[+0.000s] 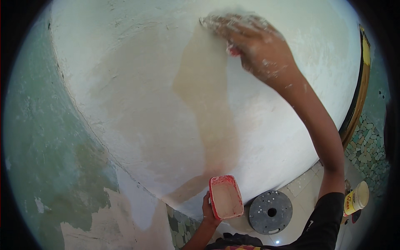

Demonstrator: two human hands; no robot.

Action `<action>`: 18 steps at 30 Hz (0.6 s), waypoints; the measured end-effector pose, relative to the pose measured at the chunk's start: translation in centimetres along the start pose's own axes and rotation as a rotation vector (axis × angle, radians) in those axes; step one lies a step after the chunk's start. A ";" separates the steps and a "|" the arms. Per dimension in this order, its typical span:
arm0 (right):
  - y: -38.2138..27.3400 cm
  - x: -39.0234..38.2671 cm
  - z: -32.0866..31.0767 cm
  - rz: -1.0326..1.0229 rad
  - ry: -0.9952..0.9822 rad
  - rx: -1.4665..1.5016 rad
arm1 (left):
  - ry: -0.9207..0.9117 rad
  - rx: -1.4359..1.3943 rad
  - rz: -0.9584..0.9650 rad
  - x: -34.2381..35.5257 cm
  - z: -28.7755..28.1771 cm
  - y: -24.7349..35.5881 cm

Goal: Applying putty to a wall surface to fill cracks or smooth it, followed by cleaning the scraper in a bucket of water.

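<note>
My left hand grips a red rectangular tub from its left side, near the bottom of the view. Pale beige, thick-looking liquid fills part of it, and smears coat its rim. My right hand, spattered with white paste, is raised against the upper part of the white wall. Its fingers are closed round a red-handled tool; the hand hides most of it and motion blurs its working end. Below that hand a darker tan, damp-looking band runs down the wall toward the tub.
A green, patchy wall meets the white one along a cracked seam at left. On the tiled floor stand a dark round disc with a centre hole and a white and yellow bucket. Pebble-patterned tiles and a wooden edge lie at right.
</note>
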State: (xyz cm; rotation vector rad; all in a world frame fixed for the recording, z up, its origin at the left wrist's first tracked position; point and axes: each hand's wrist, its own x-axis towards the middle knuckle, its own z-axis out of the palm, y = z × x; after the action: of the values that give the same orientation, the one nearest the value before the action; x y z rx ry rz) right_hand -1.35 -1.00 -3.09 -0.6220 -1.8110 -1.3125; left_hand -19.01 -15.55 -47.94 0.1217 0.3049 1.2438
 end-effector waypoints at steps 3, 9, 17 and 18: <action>1.7 3.0 -2.5 0.061 -0.055 -0.054 | 0.034 0.028 -0.014 0.9 -0.3 0.1; 0.9 0.9 0.1 -0.014 0.012 -0.085 | 0.018 0.025 0.004 1.2 -0.4 1.1; 0.0 4.5 -2.9 0.346 -0.175 0.183 | 0.028 0.051 -0.062 1.5 -1.3 0.9; -0.6 4.1 -1.8 0.360 -0.240 0.014 | 0.070 0.088 -0.038 1.5 -1.2 0.7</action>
State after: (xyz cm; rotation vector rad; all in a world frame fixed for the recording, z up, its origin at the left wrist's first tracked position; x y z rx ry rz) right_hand -3.56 -3.11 0.23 -1.0807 -1.7866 -1.0152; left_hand -19.60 -14.01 -49.19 0.1471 0.4214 1.1992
